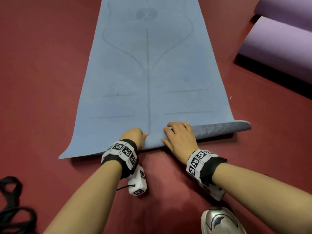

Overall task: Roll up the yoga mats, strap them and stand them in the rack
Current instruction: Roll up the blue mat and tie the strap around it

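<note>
Left hand (pixel 133 136) and right hand (pixel 180 137) grip the mat (pixel 148 65) by its near edge, fingers curled; it stretches lengthwise straight ahead of them, folded over only rightward of the right fingers.

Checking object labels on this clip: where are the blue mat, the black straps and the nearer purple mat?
blue mat (pixel 152 65): head view, flat printed middle.
black straps (pixel 20 210): head view, blurred loop at lower left.
nearer purple mat (pixel 278 46): head view, curved side of the roll.
</note>
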A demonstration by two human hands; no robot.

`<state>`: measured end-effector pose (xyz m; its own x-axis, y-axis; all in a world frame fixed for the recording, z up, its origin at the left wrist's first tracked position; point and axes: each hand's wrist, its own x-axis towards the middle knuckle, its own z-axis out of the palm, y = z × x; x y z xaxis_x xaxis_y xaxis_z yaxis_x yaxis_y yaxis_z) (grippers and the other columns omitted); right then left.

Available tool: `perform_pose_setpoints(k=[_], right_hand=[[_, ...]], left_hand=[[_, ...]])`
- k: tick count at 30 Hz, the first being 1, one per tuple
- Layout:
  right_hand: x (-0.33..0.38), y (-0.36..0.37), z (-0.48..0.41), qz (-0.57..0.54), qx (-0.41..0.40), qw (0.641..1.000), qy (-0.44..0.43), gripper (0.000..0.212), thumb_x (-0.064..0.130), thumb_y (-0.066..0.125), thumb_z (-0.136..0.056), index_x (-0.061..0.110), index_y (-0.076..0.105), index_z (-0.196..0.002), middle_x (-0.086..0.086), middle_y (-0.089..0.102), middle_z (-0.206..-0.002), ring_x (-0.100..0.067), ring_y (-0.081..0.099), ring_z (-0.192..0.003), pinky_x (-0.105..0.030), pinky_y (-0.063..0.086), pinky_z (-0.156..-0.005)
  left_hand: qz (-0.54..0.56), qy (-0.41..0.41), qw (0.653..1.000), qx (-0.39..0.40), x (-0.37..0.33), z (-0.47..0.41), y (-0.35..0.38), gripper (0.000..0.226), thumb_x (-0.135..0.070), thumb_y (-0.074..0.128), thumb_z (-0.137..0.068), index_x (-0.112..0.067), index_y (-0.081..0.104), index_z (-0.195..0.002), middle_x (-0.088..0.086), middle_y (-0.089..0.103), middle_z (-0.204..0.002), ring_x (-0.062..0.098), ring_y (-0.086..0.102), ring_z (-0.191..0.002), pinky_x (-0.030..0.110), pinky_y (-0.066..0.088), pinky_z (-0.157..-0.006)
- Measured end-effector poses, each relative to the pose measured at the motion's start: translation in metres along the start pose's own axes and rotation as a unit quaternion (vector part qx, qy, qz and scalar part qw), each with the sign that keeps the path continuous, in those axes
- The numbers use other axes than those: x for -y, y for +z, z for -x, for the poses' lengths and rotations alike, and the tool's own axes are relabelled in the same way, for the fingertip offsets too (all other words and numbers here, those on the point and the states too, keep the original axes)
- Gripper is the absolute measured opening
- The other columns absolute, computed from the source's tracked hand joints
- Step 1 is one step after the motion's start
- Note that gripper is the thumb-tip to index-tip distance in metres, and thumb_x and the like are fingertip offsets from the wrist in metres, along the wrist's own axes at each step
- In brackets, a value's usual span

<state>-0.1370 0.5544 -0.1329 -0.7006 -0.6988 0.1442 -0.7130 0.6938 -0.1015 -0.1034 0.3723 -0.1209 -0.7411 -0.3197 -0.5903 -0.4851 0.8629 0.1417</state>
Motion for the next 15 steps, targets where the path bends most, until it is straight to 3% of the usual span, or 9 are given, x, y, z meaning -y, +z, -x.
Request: perform_pose_setpoints(k=[2, 5, 6, 8, 10, 12, 15], right_hand=[[-0.003, 0.003, -0.004, -0.005, 0.032, 0.999, -0.025, 0.052, 0.054, 0.073, -0.062, 0.009, 0.07, -0.089, -0.01, 0.064, -0.096, -0.029, 0.062, -0.087, -0.037, 0.045, -0.086], [-0.002, 0.01, -0.004, -0.052, 0.088, 0.994, -0.027, 0.054, 0.05, 0.085, -0.052, 0.008, 0.07, -0.081, -0.009, 0.061, -0.076, -0.03, 0.061, -0.067, -0.033, 0.051, -0.064], [-0.003, 0.015, -0.001, -0.073, 0.088, 0.993, -0.033, 0.049, 0.047, 0.084, -0.056, 0.007, 0.069, -0.08, -0.009, 0.061, -0.07, -0.03, 0.061, -0.061, -0.033, 0.051, -0.057], [-0.003, 0.018, 0.005, -0.115, 0.093, 0.989, -0.022, 0.039, 0.046, 0.075, -0.067, 0.009, 0.068, -0.079, -0.007, 0.062, -0.063, -0.029, 0.062, -0.056, -0.031, 0.049, -0.051], [-0.005, 0.014, 0.009, -0.138, 0.083, 0.987, 0.0, 0.038, 0.052, 0.06, -0.076, 0.015, 0.066, -0.076, -0.002, 0.063, -0.06, -0.026, 0.062, -0.056, -0.026, 0.045, -0.051], [-0.008, 0.012, 0.005, -0.174, 0.098, 0.979, 0.033, 0.046, 0.058, 0.046, -0.08, 0.017, 0.068, -0.076, 0.0, 0.066, -0.066, -0.024, 0.063, -0.064, -0.025, 0.039, -0.057], [-0.013, 0.017, 0.0, -0.229, 0.139, 0.963, 0.045, 0.052, 0.062, 0.048, -0.078, 0.017, 0.072, -0.084, -0.002, 0.063, -0.085, -0.024, 0.058, -0.084, -0.029, 0.039, -0.073]], left_hand=[[0.003, -0.011, 1.0, 0.029, 0.003, -0.006, -0.002, 0.043, -0.037, 0.04, -0.099, -0.002, 0.064, -0.106, 0.019, 0.062, -0.116, 0.033, 0.056, -0.11, 0.036, 0.042, -0.092], [-0.02, -0.013, 1.0, 0.017, 0.003, -0.004, 0.002, 0.042, -0.039, 0.039, -0.099, -0.007, 0.065, -0.104, 0.015, 0.063, -0.115, 0.032, 0.057, -0.109, 0.035, 0.042, -0.089], [-0.057, 0.008, 0.998, -0.028, 0.001, 0.0, 0.006, 0.04, -0.041, 0.041, -0.098, -0.009, 0.066, -0.102, 0.013, 0.065, -0.111, 0.031, 0.057, -0.107, 0.034, 0.042, -0.085], [-0.13, 0.107, 0.959, -0.229, 0.002, 0.008, 0.013, 0.029, -0.041, 0.059, -0.089, -0.014, 0.067, -0.088, 0.008, 0.067, -0.092, 0.03, 0.059, -0.091, 0.035, 0.039, -0.074], [-0.111, 0.229, 0.895, -0.366, 0.007, 0.012, 0.023, 0.031, -0.042, 0.077, -0.069, -0.016, 0.063, -0.076, 0.006, 0.063, -0.082, 0.027, 0.052, -0.08, 0.035, 0.032, -0.069], [-0.063, 0.328, 0.857, -0.393, 0.013, 0.012, 0.037, 0.04, -0.051, 0.071, -0.066, -0.016, 0.057, -0.08, 0.007, 0.059, -0.096, 0.025, 0.045, -0.089, 0.036, 0.028, -0.074], [-0.031, 0.321, 0.875, -0.36, 0.015, 0.012, 0.043, 0.043, -0.048, 0.079, -0.06, -0.013, 0.061, -0.077, 0.009, 0.058, -0.102, 0.023, 0.042, -0.095, 0.037, 0.027, -0.081]])
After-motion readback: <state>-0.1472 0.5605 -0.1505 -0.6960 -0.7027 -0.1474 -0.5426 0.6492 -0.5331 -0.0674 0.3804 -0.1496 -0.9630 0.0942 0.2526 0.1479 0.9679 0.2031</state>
